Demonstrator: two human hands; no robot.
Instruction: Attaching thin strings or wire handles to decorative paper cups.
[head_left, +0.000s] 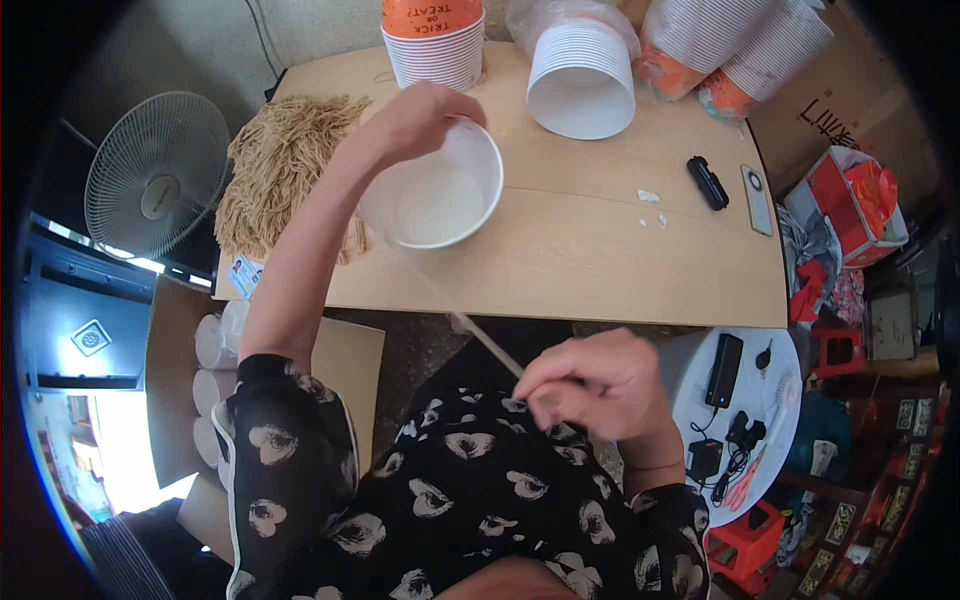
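Observation:
My left hand (432,118) grips the far rim of a white paper bucket (475,195), its fingers curled over the edge and partly hidden. The bucket is tilted so that its mouth faces me, near the table's front left. Low over my lap, my right hand (600,385) is closed in a pinch on a thin pale strip (487,343). The strip slants up and left toward the table's front edge; whether it is a stick or a flat band I cannot tell. Beside the bucket lies a heap of tan twisted cords (275,170).
Stacks of paper buckets (432,60) line the table's (620,270) back, one stack (580,85) lying toward me. A black object (707,183), a phone (757,200) and white scraps lie right. A fan (160,180) and open carton (345,375) stand left; a white stool (690,375) holds chargers and scissors (742,485).

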